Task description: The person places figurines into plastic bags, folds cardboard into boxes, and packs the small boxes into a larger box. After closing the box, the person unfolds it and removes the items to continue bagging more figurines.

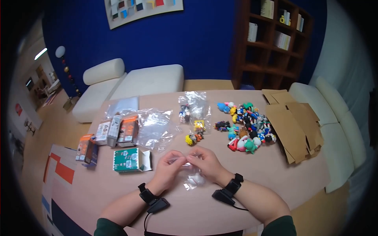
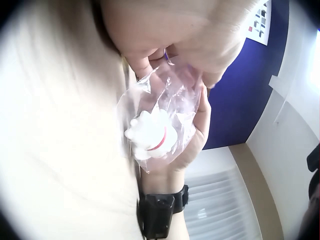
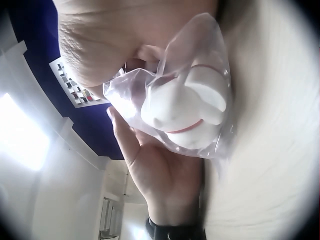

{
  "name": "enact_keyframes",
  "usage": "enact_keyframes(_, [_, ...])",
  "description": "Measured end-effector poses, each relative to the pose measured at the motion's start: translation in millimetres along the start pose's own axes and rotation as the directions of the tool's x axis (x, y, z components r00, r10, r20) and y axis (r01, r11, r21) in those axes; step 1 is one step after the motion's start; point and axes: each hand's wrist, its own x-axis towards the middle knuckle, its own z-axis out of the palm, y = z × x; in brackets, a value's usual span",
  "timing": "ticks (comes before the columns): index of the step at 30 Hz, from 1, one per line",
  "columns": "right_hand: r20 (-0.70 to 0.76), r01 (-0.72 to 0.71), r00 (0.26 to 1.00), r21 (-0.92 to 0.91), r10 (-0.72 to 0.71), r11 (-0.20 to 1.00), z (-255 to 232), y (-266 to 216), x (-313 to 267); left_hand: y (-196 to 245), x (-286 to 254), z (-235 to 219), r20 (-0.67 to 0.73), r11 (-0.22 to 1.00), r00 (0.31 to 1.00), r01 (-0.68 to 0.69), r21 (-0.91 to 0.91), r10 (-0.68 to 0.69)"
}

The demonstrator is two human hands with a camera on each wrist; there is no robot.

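Observation:
Between the two hands hangs a small clear plastic bag (image 1: 188, 184), close over the table near the person. Inside it lies a white toy figure (image 3: 177, 107) with a thin red band, its face not showing. My left hand (image 1: 167, 170) pinches the bag's upper edge with thumb and fingers. Right beside it, my right hand (image 1: 208, 163) pinches the same edge, and the thumbs nearly meet. The bag's mouth is partly hidden by the fingers. Just beyond the hands sit a yellow-haired figure (image 1: 191, 139) and a small yellow square piece (image 1: 199, 125).
A green box (image 1: 126, 160) with a raised flap lies left, before several orange and white boxes (image 1: 128, 131). Empty clear bags (image 1: 155, 128) spread behind. A bagged figure (image 1: 184, 113) lies at the back. Right are a pile of toy figures (image 1: 248, 122) and flattened cardboard (image 1: 293, 129).

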Motion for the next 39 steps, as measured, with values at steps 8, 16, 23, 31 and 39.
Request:
enact_keyframes(8, [-0.285,0.311,0.932,0.309,-0.225,0.899,-11.7,5.7,2.0,1.8,-23.7,40.7,0.203,0.845,0.979,-0.101,0.526,-0.009])
enact_keyframes(16, [-0.190,0.322,0.937,0.145,-0.293,0.936,-18.9,3.3,10.6,16.0,-16.6,37.5,-0.006,0.859,1.000,0.005,0.512,-0.002])
enact_keyframes(23, [-0.374,0.234,0.916,0.218,-0.141,0.947,-36.0,-0.4,17.3,86.8,70.2,5.6,-0.202,0.860,0.952,-0.101,0.500,0.230])
enact_keyframes(31, [-0.321,0.214,0.935,0.177,-0.149,0.961,-32.7,1.8,18.9,81.1,186.2,-17.0,-0.207,0.747,0.953,-0.028,0.664,0.220])
enact_keyframes(39, [-0.269,0.206,0.951,0.174,-0.155,0.963,-32.9,3.7,20.0,63.1,204.2,-62.0,-0.130,0.189,0.852,0.038,0.981,0.508])
